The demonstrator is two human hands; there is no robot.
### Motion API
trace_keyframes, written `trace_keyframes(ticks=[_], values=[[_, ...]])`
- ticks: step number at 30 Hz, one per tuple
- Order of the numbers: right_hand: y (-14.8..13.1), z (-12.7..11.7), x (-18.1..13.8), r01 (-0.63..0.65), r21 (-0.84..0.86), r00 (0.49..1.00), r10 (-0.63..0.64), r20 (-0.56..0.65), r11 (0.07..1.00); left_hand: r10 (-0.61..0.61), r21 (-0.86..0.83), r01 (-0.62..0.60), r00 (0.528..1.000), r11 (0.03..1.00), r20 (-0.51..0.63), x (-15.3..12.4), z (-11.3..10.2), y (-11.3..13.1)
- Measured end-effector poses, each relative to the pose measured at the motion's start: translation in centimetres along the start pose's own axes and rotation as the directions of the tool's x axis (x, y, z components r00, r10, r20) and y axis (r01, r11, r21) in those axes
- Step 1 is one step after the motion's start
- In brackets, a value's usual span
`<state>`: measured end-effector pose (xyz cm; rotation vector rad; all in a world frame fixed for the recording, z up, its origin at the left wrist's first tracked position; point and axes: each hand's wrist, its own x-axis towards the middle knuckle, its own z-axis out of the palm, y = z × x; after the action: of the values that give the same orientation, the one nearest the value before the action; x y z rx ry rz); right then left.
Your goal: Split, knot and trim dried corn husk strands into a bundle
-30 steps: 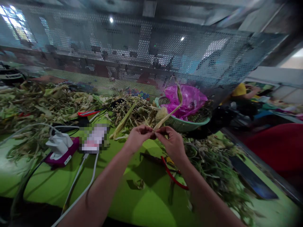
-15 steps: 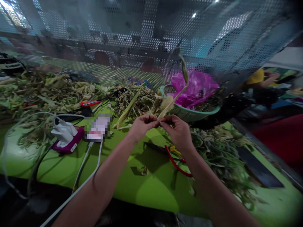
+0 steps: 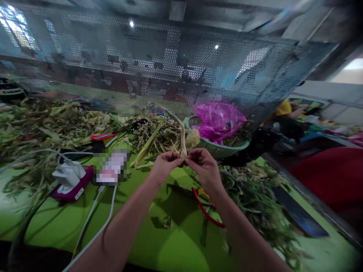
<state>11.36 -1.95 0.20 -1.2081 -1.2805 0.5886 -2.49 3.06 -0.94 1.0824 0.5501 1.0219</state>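
Note:
My left hand (image 3: pixel 166 166) and my right hand (image 3: pixel 205 166) meet fingertip to fingertip above the green table (image 3: pixel 147 226). Both pinch the lower end of a dried plant stem (image 3: pixel 183 138), pale and flattened, which stands up from my fingers and bends left at its top. A fluffy yellowish tuft (image 3: pixel 193 138) shows beside the stem. Below my right hand lies a tool with red handles (image 3: pixel 207 214) and a dark blade, partly hidden by my wrist. A small dry scrap (image 3: pixel 166 221) rests on the table in front of my forearms.
Dried plants (image 3: pixel 56 121) are heaped at the left, with greener stems (image 3: pixel 261 204) at the right. A green basin (image 3: pixel 227 151) holds a purple plastic bag (image 3: pixel 219 121). White cables run from a phone (image 3: pixel 112 168) and a purple power strip (image 3: pixel 75 190). A perforated screen (image 3: pixel 155 71) stands behind.
The view has tilted up and shifted right. My hands have turned the stem, so its top now leans left instead of right. Both hands keep their pinch.

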Motion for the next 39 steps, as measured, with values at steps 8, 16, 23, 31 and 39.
trace_keyframes(ticks=[8,16,23,31,39], values=[[0.1,-0.2,0.0,-0.032,-0.206,0.995,0.05,0.085,0.978,-0.018,0.014,0.018,0.999,1.0,-0.034,0.1,0.1,-0.4],[0.1,-0.4,-0.2,0.05,-0.35,0.995,-0.016,0.101,0.935,-0.017,0.327,-0.009,0.997,0.945,0.077,0.3,-0.5,0.0],[-0.5,-0.1,-0.2,-0.045,-0.215,0.987,0.077,0.142,0.976,-0.053,0.361,0.021,0.996,0.932,0.078,0.2,-0.7,0.5],[-0.6,-0.2,-0.1,0.146,-0.165,0.987,-0.134,0.085,0.975,-0.175,-0.008,0.174,0.984,0.985,-0.035,-0.2,0.1,0.1],[-0.8,-0.2,-0.2,0.382,-0.297,0.923,-0.348,0.163,0.875,-0.215,-0.152,0.212,0.977,0.966,-0.008,-0.4,0.1,0.0]])
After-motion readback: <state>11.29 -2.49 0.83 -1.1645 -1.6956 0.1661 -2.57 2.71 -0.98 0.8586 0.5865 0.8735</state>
